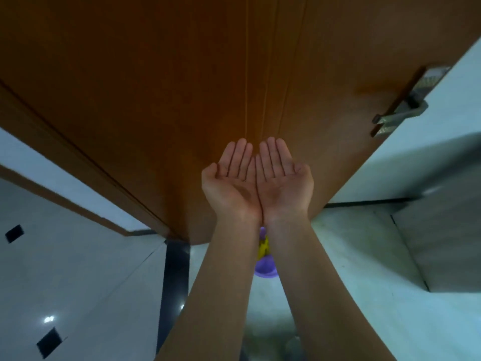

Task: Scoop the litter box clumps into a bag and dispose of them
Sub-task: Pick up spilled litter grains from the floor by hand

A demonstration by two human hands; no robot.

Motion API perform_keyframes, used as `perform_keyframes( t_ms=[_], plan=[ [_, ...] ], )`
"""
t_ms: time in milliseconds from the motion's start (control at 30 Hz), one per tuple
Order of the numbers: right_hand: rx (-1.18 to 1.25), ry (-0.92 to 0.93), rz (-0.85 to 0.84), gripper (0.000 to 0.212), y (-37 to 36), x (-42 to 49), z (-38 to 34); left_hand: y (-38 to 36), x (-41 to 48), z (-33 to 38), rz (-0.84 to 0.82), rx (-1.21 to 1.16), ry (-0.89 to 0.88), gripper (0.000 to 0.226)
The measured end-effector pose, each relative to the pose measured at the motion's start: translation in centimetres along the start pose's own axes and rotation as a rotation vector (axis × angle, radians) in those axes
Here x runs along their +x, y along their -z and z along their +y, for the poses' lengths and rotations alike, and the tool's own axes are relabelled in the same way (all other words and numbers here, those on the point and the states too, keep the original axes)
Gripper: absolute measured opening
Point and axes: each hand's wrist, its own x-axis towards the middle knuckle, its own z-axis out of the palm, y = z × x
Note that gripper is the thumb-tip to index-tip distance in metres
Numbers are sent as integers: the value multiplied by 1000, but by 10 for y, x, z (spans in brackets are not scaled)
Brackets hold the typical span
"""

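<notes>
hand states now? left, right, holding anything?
Left hand: open, palm up, empty.
Right hand: open, palm up, empty.

Two hands, the left hand [233, 186] and the right hand [285, 186], each with four fingers and one thumb showing; two bare forearms [221, 282] below them; one brown wooden door [156, 87]; one metal lever handle [400, 113] on its edge; two dark square tiles set in the pale floor [91, 282], an upper tile [14, 233] and a lower tile [49, 342]; one dark strip [174, 277] across that floor; one purple thing [264, 269] with one yellow part [263, 247], seen between the forearms, too hidden to name.
</notes>
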Motion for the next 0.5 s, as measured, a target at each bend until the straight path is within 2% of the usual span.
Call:
perform_keyframes(
  t_ms=[133, 500],
  plan=[
    [61, 10, 79, 55, 34, 16, 17, 32, 17, -14, 19, 13, 74, 51],
    [158, -25, 218, 53, 141, 83, 63, 131, 80, -70, 153, 96, 123, 52]
  ],
)
